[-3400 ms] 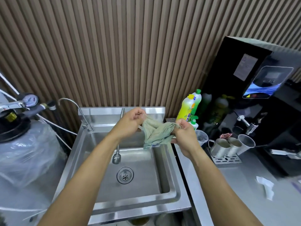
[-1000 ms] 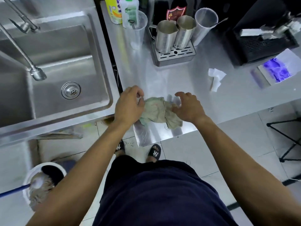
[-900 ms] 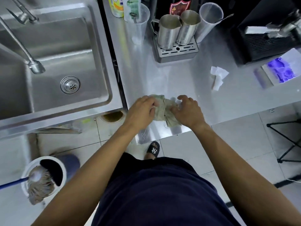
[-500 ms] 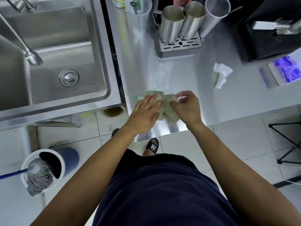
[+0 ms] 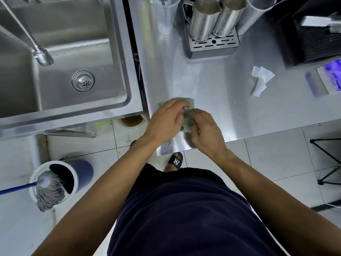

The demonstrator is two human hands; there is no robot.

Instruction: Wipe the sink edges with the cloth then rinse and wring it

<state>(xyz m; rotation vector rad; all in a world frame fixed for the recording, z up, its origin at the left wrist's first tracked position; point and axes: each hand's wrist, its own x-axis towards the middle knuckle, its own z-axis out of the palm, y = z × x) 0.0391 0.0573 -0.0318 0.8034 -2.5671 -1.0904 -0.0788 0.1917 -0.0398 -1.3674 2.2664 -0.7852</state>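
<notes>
The cloth (image 5: 186, 115) lay bunched on the steel tabletop (image 5: 217, 93), right of the sink (image 5: 129, 74). The left hand (image 5: 166, 120) pressed over it, fingers curled, while the right hand (image 5: 204, 129) pinched its near edge in a closed grip

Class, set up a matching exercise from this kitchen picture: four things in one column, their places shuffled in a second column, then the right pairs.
Things:
1. cloth
2. mop
3. metal jugs
4. crumpled paper

Places:
A. in the bucket on the floor
B. lying alone on the counter, right of the hands
C. on the slotted drip tray
D. under the left hand and right hand

Pairs: 1-D, 2-A, 3-C, 4-B
</notes>
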